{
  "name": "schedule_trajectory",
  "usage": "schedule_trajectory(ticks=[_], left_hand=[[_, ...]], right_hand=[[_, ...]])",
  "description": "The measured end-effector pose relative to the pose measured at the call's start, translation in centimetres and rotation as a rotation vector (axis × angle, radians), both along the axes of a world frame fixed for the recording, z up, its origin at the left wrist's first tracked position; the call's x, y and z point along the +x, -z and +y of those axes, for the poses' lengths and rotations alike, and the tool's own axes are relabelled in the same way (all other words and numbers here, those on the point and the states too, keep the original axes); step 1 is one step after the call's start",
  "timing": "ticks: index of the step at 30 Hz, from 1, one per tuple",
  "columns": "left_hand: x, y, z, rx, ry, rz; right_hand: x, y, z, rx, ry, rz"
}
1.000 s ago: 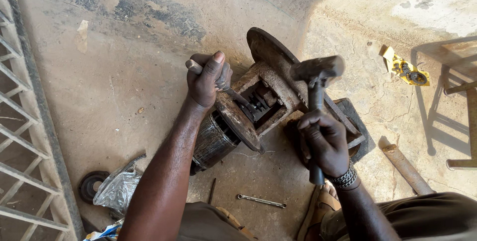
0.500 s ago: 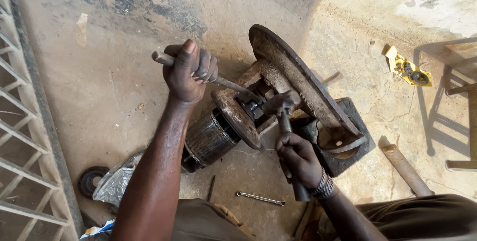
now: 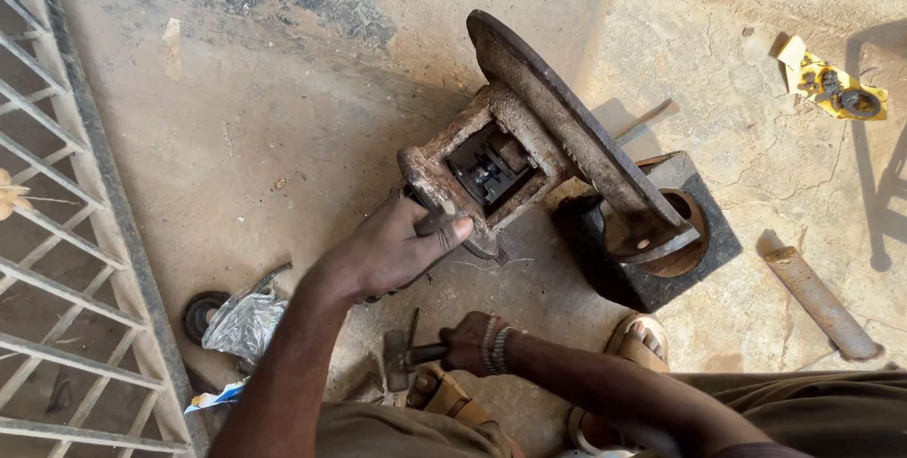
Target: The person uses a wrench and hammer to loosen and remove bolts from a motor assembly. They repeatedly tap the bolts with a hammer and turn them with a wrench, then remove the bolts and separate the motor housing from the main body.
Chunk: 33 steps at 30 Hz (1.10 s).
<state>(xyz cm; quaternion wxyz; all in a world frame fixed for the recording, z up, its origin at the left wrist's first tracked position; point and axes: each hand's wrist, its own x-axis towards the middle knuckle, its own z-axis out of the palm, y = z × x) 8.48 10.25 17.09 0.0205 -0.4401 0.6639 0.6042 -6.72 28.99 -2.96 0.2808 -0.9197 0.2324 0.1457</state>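
1. Since half a second ago, the left hand (image 3: 402,250) has been lowered from its raised position with the thin metal rod and is now pressed against the near corner of the rusty rectangular cast-metal housing (image 3: 482,170); the right hand (image 3: 465,343) has been dropped from the housing to the floor at 6 o'clock.
2. The left hand is closed around a short dark metal piece (image 3: 436,222), fingers curled at the housing's edge.
3. The right hand is closed on the handle of a small hammer (image 3: 402,358), whose head rests low beside a sandalled foot.
4. The housing lies at the centre, its open face showing dark inner parts; its heavy rusted round flange (image 3: 567,127) leans at 2 o'clock over a black square block with a round hole (image 3: 704,241).
5. The work is judged as midway: the housing is opened, the inner parts are still seated.
6. A rusty pipe section (image 3: 820,304) lies at 4 o'clock, well apart.
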Motion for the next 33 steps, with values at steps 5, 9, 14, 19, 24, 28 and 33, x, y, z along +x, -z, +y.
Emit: schedule_trajectory(ticks=[5, 9, 14, 19, 24, 28, 33], left_hand=[[0.3, 11.0, 3.0, 0.309, 0.001, -0.266], [1.8, 17.7, 4.1, 0.364, 0.074, -0.424], [1.9, 19.7, 4.5, 0.424, 0.107, -0.441], [0.1, 19.5, 5.7, 0.492, 0.199, -0.367], [-2.6, 20.8, 7.5, 0.18, 0.171, -0.303], [-4.5, 20.2, 7.6, 0.035, 0.192, -0.331], [-6.5, 13.0, 4.8, -0.129, 0.431, -0.443]], right_hand=[[8.7, 4.4, -1.0, 0.134, 0.025, -0.061], [12.1, 5.2, -1.2, -0.12, -0.006, -0.307], [5.5, 4.8, -0.2, -0.26, 0.152, -0.363], [-6.5, 4.2, 3.5, 0.097, 0.576, 0.263], [-8.3, 7.0, 7.3, 0.2, 0.659, 0.309], [-6.6, 8.7, 9.0, 0.184, 0.613, 0.308], [-6.7, 4.7, 6.0, 0.209, 0.675, 0.041]])
